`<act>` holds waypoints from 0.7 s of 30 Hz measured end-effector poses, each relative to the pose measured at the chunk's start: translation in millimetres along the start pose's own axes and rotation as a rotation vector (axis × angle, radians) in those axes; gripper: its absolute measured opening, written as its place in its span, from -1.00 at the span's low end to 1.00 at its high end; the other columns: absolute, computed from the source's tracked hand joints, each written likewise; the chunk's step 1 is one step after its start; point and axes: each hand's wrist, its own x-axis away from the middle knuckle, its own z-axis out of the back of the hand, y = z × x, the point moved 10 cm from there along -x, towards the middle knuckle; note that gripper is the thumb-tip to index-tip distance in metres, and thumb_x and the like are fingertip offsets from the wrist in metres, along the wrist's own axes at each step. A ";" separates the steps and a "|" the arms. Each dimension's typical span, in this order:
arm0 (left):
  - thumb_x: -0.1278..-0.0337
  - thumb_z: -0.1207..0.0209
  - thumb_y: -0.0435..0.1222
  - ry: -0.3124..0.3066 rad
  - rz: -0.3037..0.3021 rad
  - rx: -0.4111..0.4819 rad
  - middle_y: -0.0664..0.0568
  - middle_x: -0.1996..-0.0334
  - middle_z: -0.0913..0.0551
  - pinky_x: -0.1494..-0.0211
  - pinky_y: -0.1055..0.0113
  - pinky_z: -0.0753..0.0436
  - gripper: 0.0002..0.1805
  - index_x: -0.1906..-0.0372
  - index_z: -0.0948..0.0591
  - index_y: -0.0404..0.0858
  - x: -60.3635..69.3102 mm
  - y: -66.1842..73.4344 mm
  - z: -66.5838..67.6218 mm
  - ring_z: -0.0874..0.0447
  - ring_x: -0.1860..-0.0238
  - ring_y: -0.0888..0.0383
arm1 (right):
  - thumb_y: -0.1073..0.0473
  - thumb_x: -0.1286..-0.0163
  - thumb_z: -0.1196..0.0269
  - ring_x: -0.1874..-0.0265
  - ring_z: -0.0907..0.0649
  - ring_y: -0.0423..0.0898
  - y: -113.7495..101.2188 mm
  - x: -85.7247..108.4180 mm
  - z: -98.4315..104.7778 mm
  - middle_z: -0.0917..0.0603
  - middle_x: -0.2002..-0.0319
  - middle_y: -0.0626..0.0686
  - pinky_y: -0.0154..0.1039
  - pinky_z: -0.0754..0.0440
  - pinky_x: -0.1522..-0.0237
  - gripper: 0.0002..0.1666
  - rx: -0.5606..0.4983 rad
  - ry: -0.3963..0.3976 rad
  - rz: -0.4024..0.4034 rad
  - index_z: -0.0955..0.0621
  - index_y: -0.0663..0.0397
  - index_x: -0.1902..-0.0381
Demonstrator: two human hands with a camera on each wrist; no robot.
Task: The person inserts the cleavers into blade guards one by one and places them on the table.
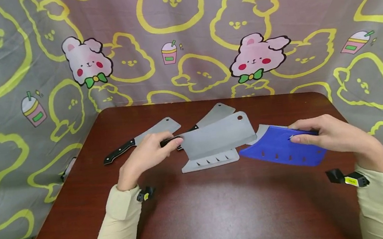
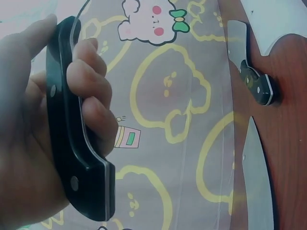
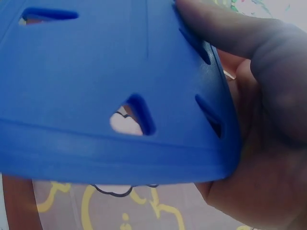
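Note:
My left hand [image 1: 148, 153] grips a cleaver by its black riveted handle [image 2: 60, 110]. The broad grey blade [image 1: 219, 134] is held out to the right above the table. Partly behind that blade lies a white blade cover [image 1: 211, 161] with several slots. My right hand [image 1: 335, 133] pinches a blue blade cover [image 1: 286, 147] by its edge, thumb on the near face. Slots in the blue plastic show close up in the right wrist view. A pale flat piece [image 1: 262, 130] shows behind the blue cover's left end; its kind is hard to tell.
On the brown table [image 1: 218, 213], one cleaver [image 1: 152, 128] lies at the left with its black handle toward me. Another cleaver [image 1: 217, 112] lies at the back, partly hidden by the held blade. Patterned cloth [image 1: 203, 69] hangs behind the table and at its sides.

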 end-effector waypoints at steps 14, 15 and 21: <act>-0.36 -0.05 0.14 0.032 -0.034 0.017 0.16 0.62 -0.54 0.46 0.29 -0.42 -0.64 0.41 -0.55 0.00 -1.5 1.8 1.1 -0.48 0.61 0.19 | 0.01 -0.42 -0.24 0.37 -0.73 -0.34 -3.9 -7.3 -4.8 -0.76 0.22 -0.22 -0.33 -0.67 0.30 -0.68 -0.020 -0.008 -0.019 -0.63 -0.19 -0.10; -0.36 -0.05 0.14 0.032 -0.036 0.022 0.16 0.62 -0.54 0.46 0.29 -0.42 -0.64 0.42 -0.55 0.01 -1.6 2.3 1.0 -0.48 0.60 0.19 | 0.00 -0.42 -0.24 0.37 -0.73 -0.33 -3.5 -7.7 -5.3 -0.76 0.23 -0.22 -0.33 -0.67 0.30 -0.69 -0.022 -0.008 -0.024 -0.64 -0.19 -0.09; -0.33 -0.05 0.18 0.068 -0.034 0.042 0.16 0.69 -0.46 0.47 0.31 -0.40 -0.61 0.49 -0.54 0.05 -2.8 4.2 3.9 -0.45 0.63 0.20 | 0.05 -0.41 -0.25 0.36 -0.73 -0.34 -3.7 -9.8 -10.5 -0.76 0.18 -0.15 -0.34 -0.67 0.31 -0.66 -0.059 -0.021 -0.028 -0.63 -0.14 -0.12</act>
